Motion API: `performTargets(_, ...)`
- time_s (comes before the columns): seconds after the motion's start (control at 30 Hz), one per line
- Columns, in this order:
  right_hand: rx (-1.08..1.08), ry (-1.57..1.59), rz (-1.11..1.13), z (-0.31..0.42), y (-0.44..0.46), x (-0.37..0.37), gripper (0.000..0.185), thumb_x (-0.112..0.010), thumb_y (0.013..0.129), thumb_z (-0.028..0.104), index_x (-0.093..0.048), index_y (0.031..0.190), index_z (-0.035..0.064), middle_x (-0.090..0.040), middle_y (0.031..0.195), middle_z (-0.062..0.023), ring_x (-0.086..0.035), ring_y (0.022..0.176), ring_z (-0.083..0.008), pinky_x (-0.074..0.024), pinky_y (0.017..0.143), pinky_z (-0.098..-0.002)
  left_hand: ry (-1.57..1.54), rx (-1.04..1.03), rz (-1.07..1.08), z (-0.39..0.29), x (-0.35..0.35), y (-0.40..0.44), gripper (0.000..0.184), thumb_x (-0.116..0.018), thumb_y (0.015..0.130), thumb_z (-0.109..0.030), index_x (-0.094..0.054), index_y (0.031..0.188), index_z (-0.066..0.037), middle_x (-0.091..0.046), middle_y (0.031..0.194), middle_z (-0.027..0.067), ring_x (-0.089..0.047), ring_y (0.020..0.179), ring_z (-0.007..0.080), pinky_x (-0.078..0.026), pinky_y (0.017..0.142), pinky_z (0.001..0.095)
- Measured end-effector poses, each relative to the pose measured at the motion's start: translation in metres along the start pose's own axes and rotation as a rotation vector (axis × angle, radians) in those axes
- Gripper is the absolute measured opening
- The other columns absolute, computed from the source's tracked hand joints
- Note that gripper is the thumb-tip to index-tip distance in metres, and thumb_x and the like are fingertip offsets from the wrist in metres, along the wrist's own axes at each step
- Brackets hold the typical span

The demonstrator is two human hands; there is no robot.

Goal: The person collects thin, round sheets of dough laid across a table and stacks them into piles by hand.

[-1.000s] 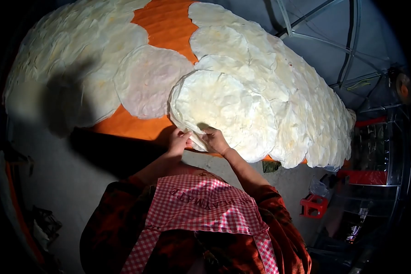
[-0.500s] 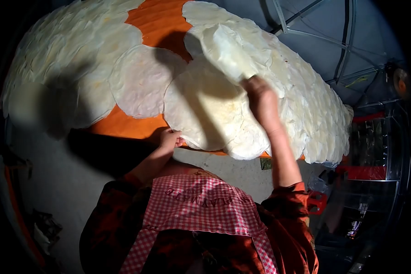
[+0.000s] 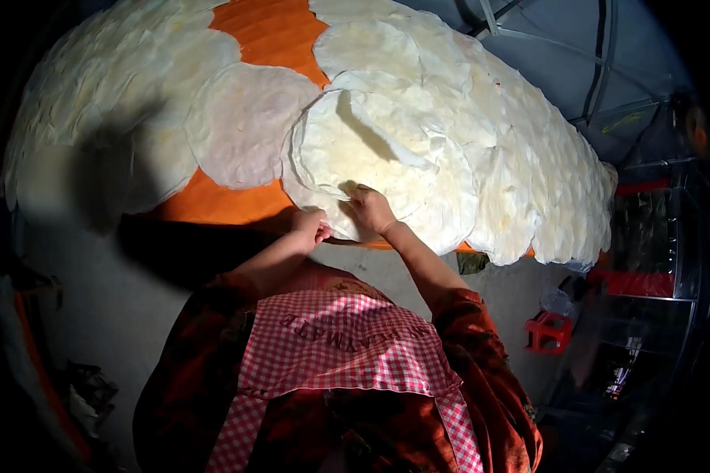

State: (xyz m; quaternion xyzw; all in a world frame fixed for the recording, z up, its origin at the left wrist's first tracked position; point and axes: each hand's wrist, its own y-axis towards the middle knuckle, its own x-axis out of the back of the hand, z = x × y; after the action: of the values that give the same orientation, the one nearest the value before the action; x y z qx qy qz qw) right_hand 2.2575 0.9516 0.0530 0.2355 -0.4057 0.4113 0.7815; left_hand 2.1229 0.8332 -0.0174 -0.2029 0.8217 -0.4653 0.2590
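Thin, round, off-white sheets with wrinkled edges overlap on an orange cloth surface (image 3: 221, 201). My right hand (image 3: 372, 209) is closed in a pinch at the near rim of a round sheet (image 3: 363, 142) lying in the bright patch of light. That sheet rests on top of others, with a raised fold on its right. My left hand (image 3: 314, 226) is closed at the near left edge of the sheet underneath, by the front of the surface; its fingertips are partly hidden. Left of both hands lies a slightly pinkish round sheet (image 3: 252, 126).
Overlapping sheets (image 3: 118, 87) cover the left side, and more sheets (image 3: 528, 173) cover the right. A red stool (image 3: 548, 331) stands on the grey floor at right, near dark shelving. Metal frame bars (image 3: 599, 71) are behind.
My right hand has come down and left, and the sheet it held up at the upper right now lies spread over the others. My left hand has shifted slightly right and up.
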Motion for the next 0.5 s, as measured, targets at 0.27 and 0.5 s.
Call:
performTargets(0.27,-0.144,0.267,0.007,-0.008,-0.004,0.001,0.025,-0.064,0.077,0.004,-0.064,0.102,0.0046,-0.063,0.102,-0.0137,-0.062,0.085,-0.0290,-0.0491,0.074,-0.0328,-0.092,-0.276,-0.099,0.004,-0.003,-0.033,0.007,-0.053,0.081,-0.012,-0.053,0.083,-0.005,-0.061,0.064,0.0081,-0.054,0.046,0.0142,-0.035,0.037,0.0243)
performTargets(0.5,-0.254,0.428,0.075,-0.032,-0.004,-0.012,0.019,-0.064,0.082,0.003,-0.064,0.101,0.0014,-0.065,0.093,-0.0082,-0.058,0.079,-0.0140,-0.0477,0.073,-0.0271,-0.264,-0.490,-0.142,0.012,-0.014,-0.034,0.022,-0.048,0.085,0.002,-0.040,0.103,-0.007,-0.058,0.082,0.0086,-0.059,0.053,0.0148,-0.044,0.043,0.0238)
